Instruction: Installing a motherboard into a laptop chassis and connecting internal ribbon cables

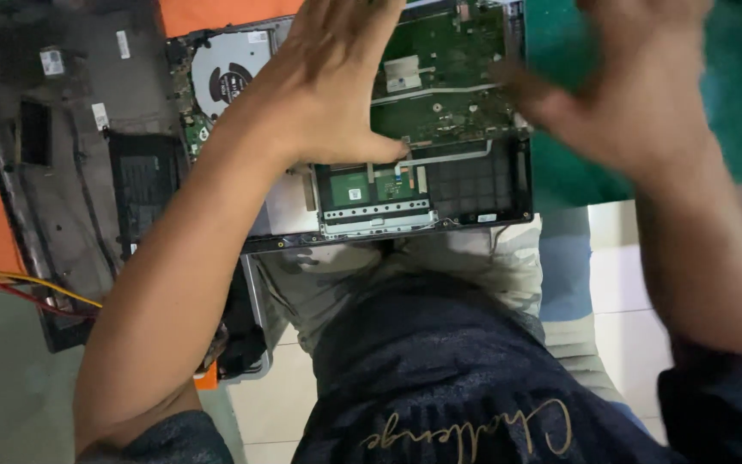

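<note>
Lying at the table's near edge, the opened laptop chassis (pixel 474 193) holds a green motherboard (pixel 444 73), cooling fan (pixel 229 73) and trackpad board (pixel 375 187): stiff, but likely fragile, best gripped by its rim. The left hand (pixel 332 90) presses flat, fingers spread, on the board; the right hand (pixel 637 94), blurred, hovers open.

The opened laptop (pixel 440 185) lies on the person's lap, its far part on the mat (pixel 577 103). Inside it, the fan (pixel 229 73) sits at the far left and the board (pixel 448 69) to the right of it. The left hand (pixel 328 94) rests on the board, thumb near the touchpad module (pixel 375 189). The right hand (pixel 629 94) hovers over the laptop's right edge. The removed cover (pixel 79 163) lies left of the laptop, with wires (pixel 19 288) at its near end.
</note>
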